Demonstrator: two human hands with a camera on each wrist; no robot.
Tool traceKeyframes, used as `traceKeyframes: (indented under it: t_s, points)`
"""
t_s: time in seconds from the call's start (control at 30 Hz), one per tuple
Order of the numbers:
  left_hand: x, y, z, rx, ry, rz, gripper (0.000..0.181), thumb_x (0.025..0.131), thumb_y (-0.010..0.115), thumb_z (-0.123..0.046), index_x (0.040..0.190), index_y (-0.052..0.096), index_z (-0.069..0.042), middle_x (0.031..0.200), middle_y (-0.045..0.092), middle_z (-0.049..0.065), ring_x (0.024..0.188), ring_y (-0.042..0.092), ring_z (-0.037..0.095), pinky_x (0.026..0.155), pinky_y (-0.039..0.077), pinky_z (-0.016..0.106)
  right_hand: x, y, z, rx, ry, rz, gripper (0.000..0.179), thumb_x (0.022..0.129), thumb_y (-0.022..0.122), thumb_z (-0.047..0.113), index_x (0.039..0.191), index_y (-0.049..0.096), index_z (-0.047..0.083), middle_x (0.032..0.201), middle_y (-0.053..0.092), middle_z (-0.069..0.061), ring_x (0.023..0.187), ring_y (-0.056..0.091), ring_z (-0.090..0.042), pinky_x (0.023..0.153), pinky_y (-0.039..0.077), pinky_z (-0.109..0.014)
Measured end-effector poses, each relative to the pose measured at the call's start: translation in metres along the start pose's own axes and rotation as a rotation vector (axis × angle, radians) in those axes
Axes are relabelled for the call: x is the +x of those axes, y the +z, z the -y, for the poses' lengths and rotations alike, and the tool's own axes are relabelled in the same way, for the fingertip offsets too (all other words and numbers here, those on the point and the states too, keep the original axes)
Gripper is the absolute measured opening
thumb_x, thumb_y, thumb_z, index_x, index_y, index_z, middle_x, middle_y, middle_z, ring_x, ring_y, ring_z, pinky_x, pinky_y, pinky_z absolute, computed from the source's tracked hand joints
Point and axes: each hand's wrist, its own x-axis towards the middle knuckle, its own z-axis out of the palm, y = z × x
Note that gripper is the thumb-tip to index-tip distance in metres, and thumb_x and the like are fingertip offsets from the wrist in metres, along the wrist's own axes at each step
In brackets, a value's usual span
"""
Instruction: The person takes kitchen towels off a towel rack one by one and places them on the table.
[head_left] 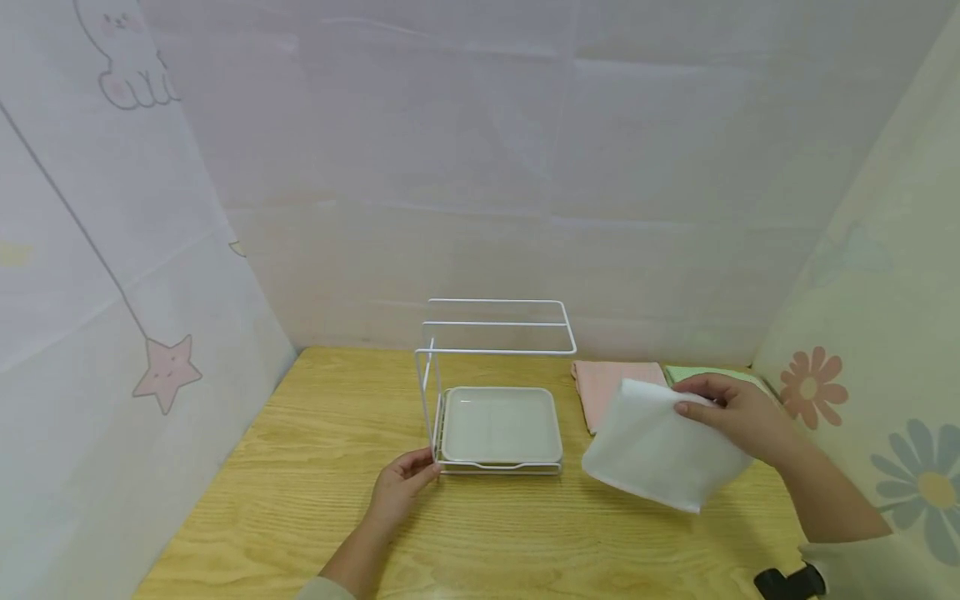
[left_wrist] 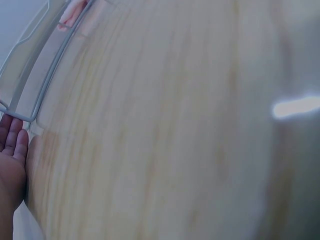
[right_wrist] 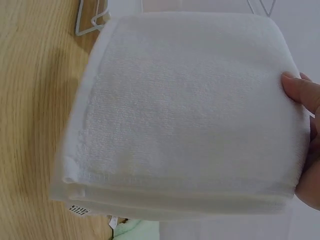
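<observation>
A white wire rack [head_left: 495,352] stands mid-table in the head view, with raised bars above a low base. On that base lies a shallow off-white tray [head_left: 501,423]. My left hand [head_left: 399,490] holds the rack's front left corner between thumb and fingers; in the left wrist view the fingers [left_wrist: 11,132] meet the wire corner, the thumb hidden. My right hand [head_left: 746,421] pinches a folded white towel [right_wrist: 190,110] by its edge. The towel hangs tilted above the table, to the right of the rack. Its terry face and a small printed label show in the right wrist view.
Behind the white towel lie a folded pink towel [head_left: 611,379] and, farther right, a green towel [head_left: 693,372], both partly hidden. The wooden table [head_left: 300,467] is bounded by a back sheet [head_left: 487,167] and printed side sheets.
</observation>
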Motion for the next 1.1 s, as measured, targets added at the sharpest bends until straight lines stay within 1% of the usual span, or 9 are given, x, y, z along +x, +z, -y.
traceKeyframes:
  t_s: [0.07, 0.17, 0.33, 0.5, 0.7, 0.83, 0.9, 1.0, 1.1]
  points:
    - [0.000, 0.000, 0.000, -0.001, -0.002, -0.001, 0.037, 0.088, 0.070, -0.006, 0.120, 0.062, 0.010, 0.115, 0.067, 0.024, 0.088, 0.063, 0.002, 0.078, 0.053, 0.015, -0.004, 0.003, -0.001, 0.022, 0.020, 0.018, 0.039, 0.093, 0.067, 0.032, 0.122, 0.064, 0.006, 0.096, 0.070, -0.004, 0.074, 0.064, -0.006, 0.061, 0.054, -0.028]
    - [0.000, 0.000, 0.000, 0.003, -0.003, -0.004, 0.037, 0.088, 0.070, -0.006, 0.120, 0.062, 0.010, 0.114, 0.068, 0.024, 0.088, 0.063, 0.003, 0.078, 0.053, 0.016, -0.009, 0.007, -0.002, 0.049, 0.024, 0.031, 0.036, 0.093, 0.068, 0.029, 0.120, 0.064, 0.005, 0.095, 0.070, -0.002, 0.074, 0.064, -0.007, 0.061, 0.055, -0.029]
    - [0.000, 0.000, 0.000, 0.001, -0.012, -0.007, 0.036, 0.088, 0.070, -0.007, 0.120, 0.062, 0.010, 0.114, 0.068, 0.022, 0.089, 0.063, 0.005, 0.078, 0.053, 0.016, -0.018, 0.012, -0.001, 0.079, 0.029, 0.062, 0.035, 0.093, 0.068, 0.028, 0.120, 0.065, 0.005, 0.099, 0.071, -0.004, 0.076, 0.065, -0.006, 0.062, 0.055, -0.029]
    - [0.000, 0.000, -0.001, -0.012, -0.014, -0.003, 0.037, 0.089, 0.070, -0.006, 0.121, 0.062, 0.010, 0.116, 0.067, 0.024, 0.090, 0.063, 0.005, 0.078, 0.053, 0.016, -0.027, 0.018, -0.001, 0.080, 0.028, 0.090, 0.034, 0.093, 0.068, 0.026, 0.119, 0.065, 0.006, 0.103, 0.070, -0.005, 0.078, 0.064, -0.004, 0.064, 0.055, -0.027]
    - [0.000, -0.001, 0.000, -0.007, -0.014, -0.001, 0.037, 0.089, 0.070, -0.007, 0.122, 0.061, 0.010, 0.117, 0.067, 0.024, 0.092, 0.063, 0.006, 0.078, 0.054, 0.016, -0.035, 0.023, -0.006, 0.105, 0.024, 0.132, 0.032, 0.092, 0.068, 0.026, 0.119, 0.066, 0.008, 0.106, 0.069, 0.006, 0.085, 0.063, -0.001, 0.069, 0.054, -0.024]
    - [0.001, -0.001, 0.000, -0.004, -0.010, 0.000, 0.037, 0.090, 0.069, -0.007, 0.121, 0.061, 0.010, 0.117, 0.067, 0.024, 0.094, 0.064, 0.009, 0.078, 0.054, 0.017, -0.037, 0.025, -0.008, 0.112, -0.020, 0.138, 0.030, 0.092, 0.068, 0.024, 0.117, 0.067, 0.008, 0.105, 0.068, 0.015, 0.089, 0.062, 0.001, 0.072, 0.055, -0.023]
    - [0.001, -0.001, 0.000, 0.000, -0.011, -0.002, 0.036, 0.090, 0.069, -0.007, 0.121, 0.061, 0.010, 0.117, 0.067, 0.025, 0.094, 0.064, 0.010, 0.078, 0.054, 0.017, -0.037, 0.027, -0.009, 0.108, -0.036, 0.139, 0.029, 0.092, 0.068, 0.023, 0.116, 0.067, 0.008, 0.105, 0.067, 0.017, 0.090, 0.062, 0.002, 0.073, 0.055, -0.022]
    - [0.000, -0.001, -0.001, 0.006, -0.020, -0.003, 0.037, 0.090, 0.069, -0.008, 0.121, 0.062, 0.010, 0.116, 0.067, 0.023, 0.094, 0.064, 0.010, 0.078, 0.054, 0.017, -0.033, 0.031, -0.013, 0.112, -0.037, 0.143, 0.028, 0.092, 0.068, 0.024, 0.115, 0.067, 0.007, 0.106, 0.069, 0.011, 0.087, 0.062, 0.002, 0.070, 0.055, -0.023]
    - [-0.001, -0.001, -0.002, 0.011, -0.024, 0.000, 0.037, 0.089, 0.070, -0.008, 0.121, 0.062, 0.009, 0.116, 0.068, 0.023, 0.093, 0.064, 0.008, 0.078, 0.054, 0.016, -0.027, 0.035, -0.018, 0.097, -0.018, 0.144, 0.029, 0.091, 0.069, 0.027, 0.115, 0.068, 0.009, 0.109, 0.070, -0.002, 0.083, 0.062, 0.000, 0.067, 0.054, -0.024]
